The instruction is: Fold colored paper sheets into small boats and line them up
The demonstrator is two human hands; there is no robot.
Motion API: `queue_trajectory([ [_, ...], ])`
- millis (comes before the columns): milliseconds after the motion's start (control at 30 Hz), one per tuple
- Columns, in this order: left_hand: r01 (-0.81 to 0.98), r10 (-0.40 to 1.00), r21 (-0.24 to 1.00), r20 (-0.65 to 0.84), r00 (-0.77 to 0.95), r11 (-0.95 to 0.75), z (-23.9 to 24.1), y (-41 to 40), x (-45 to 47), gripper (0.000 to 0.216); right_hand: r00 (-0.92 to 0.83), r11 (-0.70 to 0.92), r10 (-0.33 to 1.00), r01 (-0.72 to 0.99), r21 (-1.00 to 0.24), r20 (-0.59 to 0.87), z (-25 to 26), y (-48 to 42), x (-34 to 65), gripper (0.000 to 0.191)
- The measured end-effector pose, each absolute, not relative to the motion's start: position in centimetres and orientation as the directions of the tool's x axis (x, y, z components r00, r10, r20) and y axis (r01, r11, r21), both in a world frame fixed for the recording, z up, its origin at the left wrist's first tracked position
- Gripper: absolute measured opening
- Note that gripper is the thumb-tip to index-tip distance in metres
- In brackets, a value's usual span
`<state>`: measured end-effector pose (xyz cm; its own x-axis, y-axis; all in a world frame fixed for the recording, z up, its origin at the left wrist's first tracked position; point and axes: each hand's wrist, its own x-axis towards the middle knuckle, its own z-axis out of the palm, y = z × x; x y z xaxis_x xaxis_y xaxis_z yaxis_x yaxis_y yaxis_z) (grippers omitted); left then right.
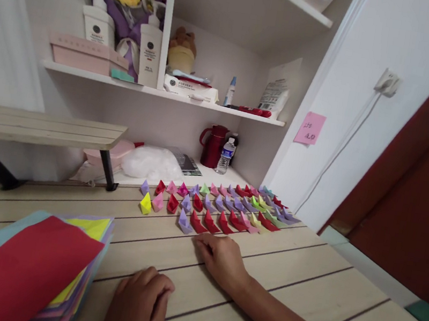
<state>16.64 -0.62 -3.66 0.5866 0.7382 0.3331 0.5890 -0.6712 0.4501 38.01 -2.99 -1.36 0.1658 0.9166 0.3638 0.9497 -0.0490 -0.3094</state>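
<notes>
Several rows of small folded paper boats (224, 222) in red, lavender, pink, yellow and green stand on the wooden table. My right hand (223, 259) rests on the table just in front of the nearest row. Its fingers are curled together, with the tips close to a lavender paper boat (184, 222) and a red one; I see nothing held. Lower in the view, my left hand (143, 301) lies on the table, loosely closed, thumb beside the bent fingers, with nothing visible in it. To its left lies a stack of coloured paper, a red sheet (30, 267) on top.
A raised wooden stand (40, 127) with black legs is at the left. Behind the boats, a dark red jug (213, 147), a water bottle (225, 157) and a white plastic bag (152, 163) sit under a shelf (222, 108). A pink note (309, 128) hangs at the right.
</notes>
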Motion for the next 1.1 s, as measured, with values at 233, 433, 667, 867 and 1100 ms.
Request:
queue_trajectory([
  [233, 0.561, 0.724, 0.468, 0.328, 0.608, -0.683, -3.7, -0.5, 16.7, 0.024, 0.121, -0.045, 0.942, 0.970, -0.239, 0.312, -0.9, -2.8, 37.7, 0.028],
  [433, 0.557, 0.728, 0.481, 0.325, 0.604, -0.677, -3.5, -0.7, 16.7, 0.026, 0.101, -0.038, 0.951, 0.976, -0.215, 0.291, -0.8, -2.9, 37.7, 0.034],
  [667, 0.560, 0.727, 0.475, 0.325, 0.605, -0.679, -3.6, -0.9, 16.8, 0.026, 0.065, 0.005, 0.957, 0.971, -0.239, 0.284, -0.9, -2.8, 37.8, 0.032],
  [867, 0.577, 0.753, 0.501, 0.287, 0.592, -0.645, -3.0, -1.2, 17.0, 0.026, 0.001, 0.091, 0.952, 0.954, -0.287, 0.308, -1.0, -2.9, 37.9, 0.032],
  [1100, 0.586, 0.813, 0.590, 0.239, 0.531, -0.556, -2.1, -2.2, 16.6, 0.023, -0.257, 0.453, 0.864, 0.772, -0.446, 0.432, -0.4, -3.7, 35.8, 0.031],
])
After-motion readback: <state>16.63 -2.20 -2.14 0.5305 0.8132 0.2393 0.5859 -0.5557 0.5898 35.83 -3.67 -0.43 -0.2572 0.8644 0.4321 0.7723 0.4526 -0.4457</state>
